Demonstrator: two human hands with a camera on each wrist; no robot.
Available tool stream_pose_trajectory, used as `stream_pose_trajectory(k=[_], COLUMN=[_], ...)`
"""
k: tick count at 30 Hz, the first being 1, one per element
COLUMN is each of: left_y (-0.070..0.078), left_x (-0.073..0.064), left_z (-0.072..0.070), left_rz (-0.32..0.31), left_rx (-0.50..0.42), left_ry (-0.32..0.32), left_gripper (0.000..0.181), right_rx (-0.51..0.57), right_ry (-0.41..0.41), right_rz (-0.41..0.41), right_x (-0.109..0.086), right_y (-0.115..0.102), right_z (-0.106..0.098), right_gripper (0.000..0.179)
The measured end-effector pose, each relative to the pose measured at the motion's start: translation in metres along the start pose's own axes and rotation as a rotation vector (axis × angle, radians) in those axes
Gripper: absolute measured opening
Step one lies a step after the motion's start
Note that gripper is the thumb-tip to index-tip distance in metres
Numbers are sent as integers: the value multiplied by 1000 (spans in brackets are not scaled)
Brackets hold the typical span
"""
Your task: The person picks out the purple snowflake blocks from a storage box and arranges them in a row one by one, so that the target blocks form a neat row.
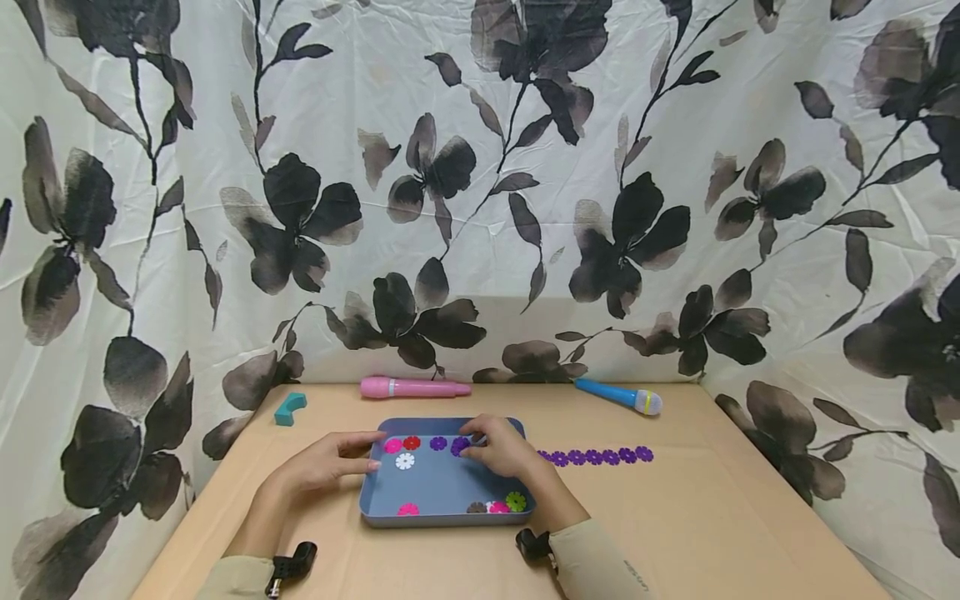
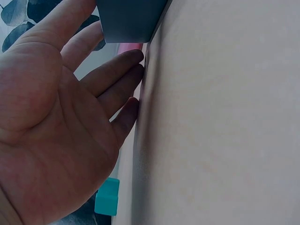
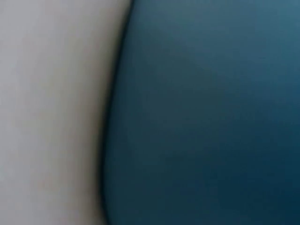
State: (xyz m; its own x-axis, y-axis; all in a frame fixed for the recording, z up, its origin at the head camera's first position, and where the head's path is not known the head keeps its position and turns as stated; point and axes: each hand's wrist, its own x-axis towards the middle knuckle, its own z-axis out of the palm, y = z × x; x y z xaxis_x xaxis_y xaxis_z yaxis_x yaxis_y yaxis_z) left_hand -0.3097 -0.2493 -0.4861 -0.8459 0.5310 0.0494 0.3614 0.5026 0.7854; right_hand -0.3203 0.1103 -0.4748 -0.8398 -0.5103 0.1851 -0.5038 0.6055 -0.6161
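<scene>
A shallow blue-grey tray (image 1: 420,523) stands on the table with several flower-shaped plastic discs in it. My left hand (image 1: 318,461) is at the tray's left wall, thumb and index fingertips touching it; in the left wrist view its fingers extend mostly straight. Over the tray's right side, my right hand (image 1: 501,448) has its thumb and index finger around the edges of a purple flower disc (image 1: 459,447). Another purple disc (image 1: 438,444) lies beside that one. Pink (image 1: 393,447), red (image 1: 412,443) and white discs (image 1: 405,461) sit at the left. The right wrist view shows only blurred tray.
Right of the tray, a row of several purple flower discs (image 1: 594,457) lies on the table (image 1: 712,517). Behind it are a pink toy microphone (image 1: 416,387) and a blue one (image 1: 618,397). A teal block (image 1: 289,409) stands at back left, before a floral curtain (image 1: 525,250).
</scene>
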Motion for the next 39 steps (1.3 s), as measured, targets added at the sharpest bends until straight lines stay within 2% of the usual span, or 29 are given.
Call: stream_pose_trajectory(k=[5, 10, 19, 25, 32, 39], left_y=[0, 1, 1, 0, -1, -1], left_x=[0, 0, 0, 0, 1, -1], left_z=[-1, -1, 0, 0, 1, 0], left_rz=[4, -1, -7, 9, -18, 3], left_rx=[3, 11, 51, 29, 23, 23], left_ry=[4, 7, 10, 12, 9, 6], left_gripper=[61, 60, 60, 60, 61, 59], right_rx=[-96, -147, -148, -139, -158, -122], right_ry=[-85, -134, -91, -83, -85, -72], right_rz=[-47, -41, -58, -35, -36, -21], right_x=[1, 1, -1, -3, -3, -3], right_y=[2, 4, 5, 7, 9, 9], right_z=[5, 7, 8, 9, 10, 11], right_gripper=[37, 37, 20, 18, 13, 8])
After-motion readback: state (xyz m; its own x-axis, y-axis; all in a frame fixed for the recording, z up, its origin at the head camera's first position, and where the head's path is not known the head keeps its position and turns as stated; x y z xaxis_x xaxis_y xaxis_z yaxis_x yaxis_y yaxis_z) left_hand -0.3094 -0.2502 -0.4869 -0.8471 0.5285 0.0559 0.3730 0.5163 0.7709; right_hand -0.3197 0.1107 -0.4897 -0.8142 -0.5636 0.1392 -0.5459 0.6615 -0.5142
